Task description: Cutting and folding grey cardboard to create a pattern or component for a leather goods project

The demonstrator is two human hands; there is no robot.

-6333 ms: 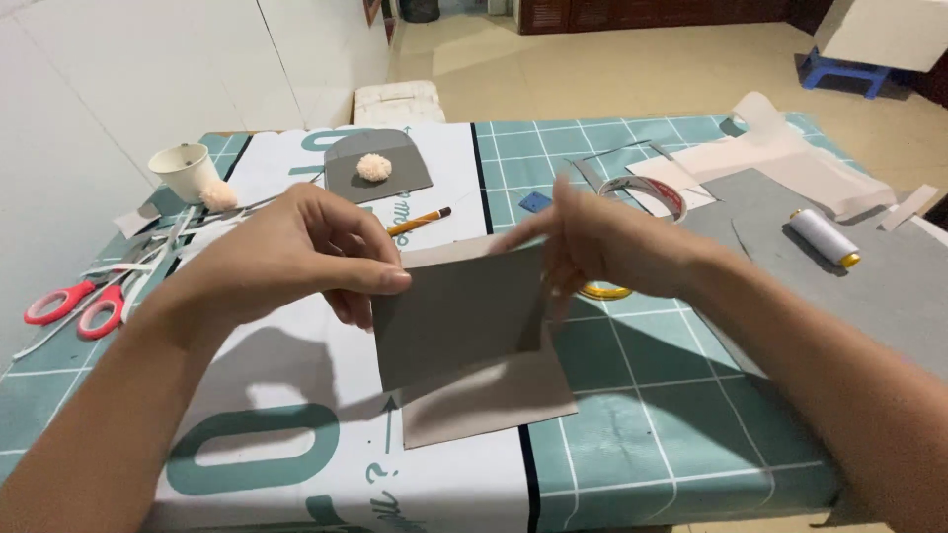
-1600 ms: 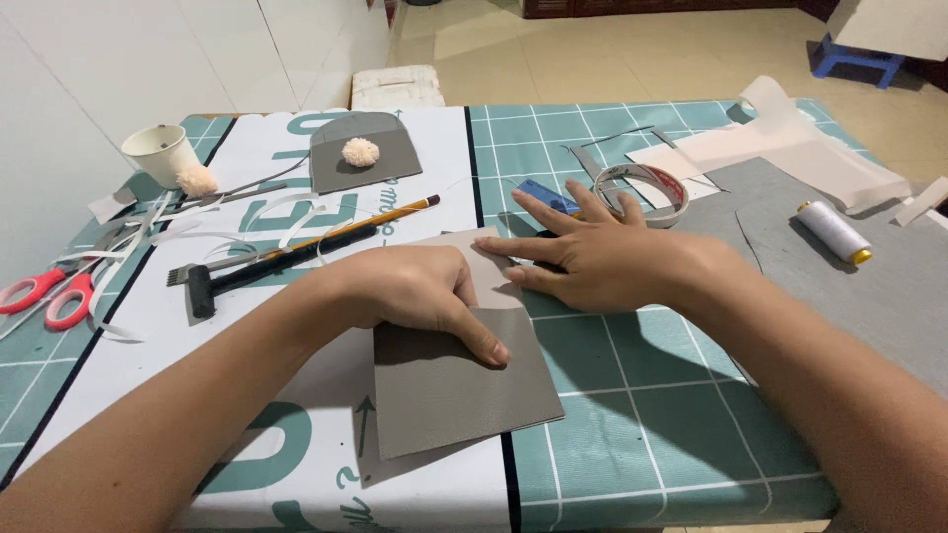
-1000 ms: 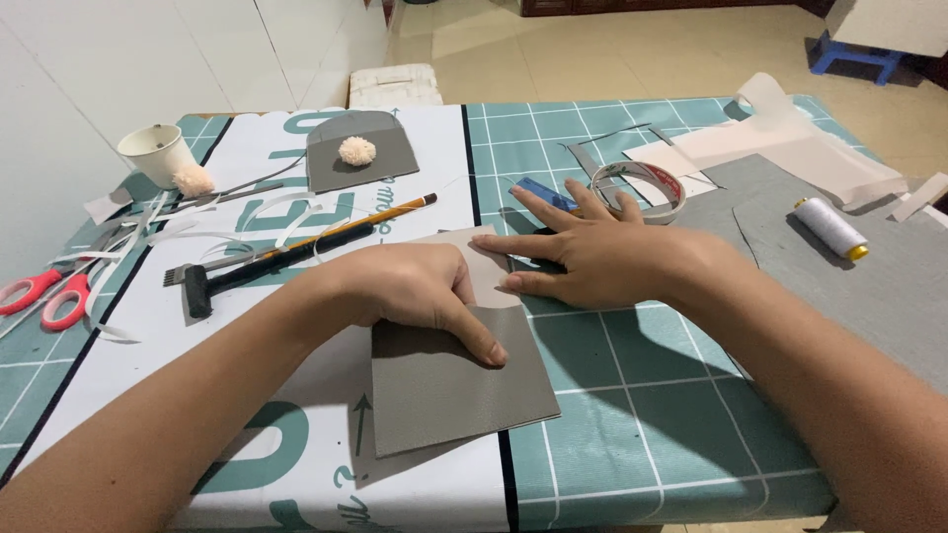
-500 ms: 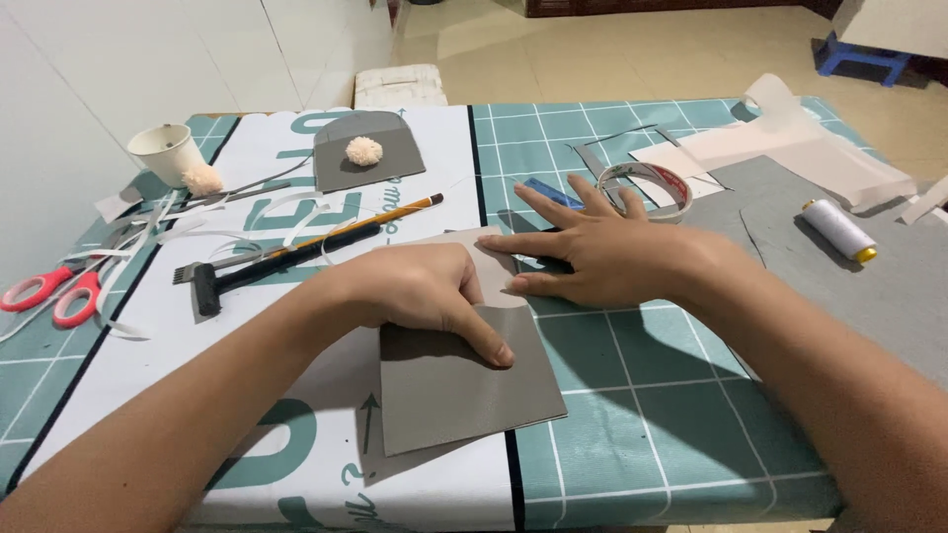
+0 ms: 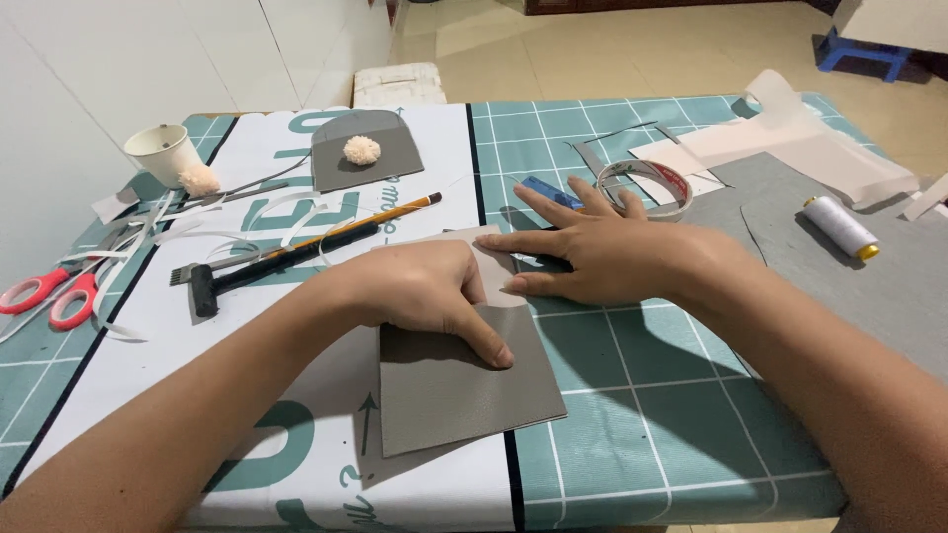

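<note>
- Head view, hands: the left hand point(image 5: 425, 291) is pressing down on the folded grey sheet point(image 5: 464, 380), fingers curled and the thumb tip pushing along the flap near the sheet's middle; the right hand point(image 5: 592, 252) is lying flat with fingers spread, pinning the sheet's upper corner at about one o'clock from the left hand
- Head view, change: some seconds earlier both hands were holding the sheet up off the table and folding it; now it is lying flat across the seam between the white printed mat point(image 5: 296, 197) and the green cutting mat point(image 5: 642, 395), and over the last second or so the hands are hardly shifting, so the fold is likely being creased
- Head view, surroundings: at ten o'clock from the left hand a dark pronged tool point(image 5: 267, 268) and a pencil point(image 5: 375, 219) are lying side by side; further left, red scissors point(image 5: 49, 296); at eleven o'clock a white cup point(image 5: 163, 153) and a small grey piece with a pale pom-pom point(image 5: 361, 150); a tape roll point(image 5: 647, 188) is sitting just beyond the right hand, and a blue object beside it is partly hidden, possibly a cutter; a thread spool point(image 5: 839, 225) is lying at three o'clock
</note>
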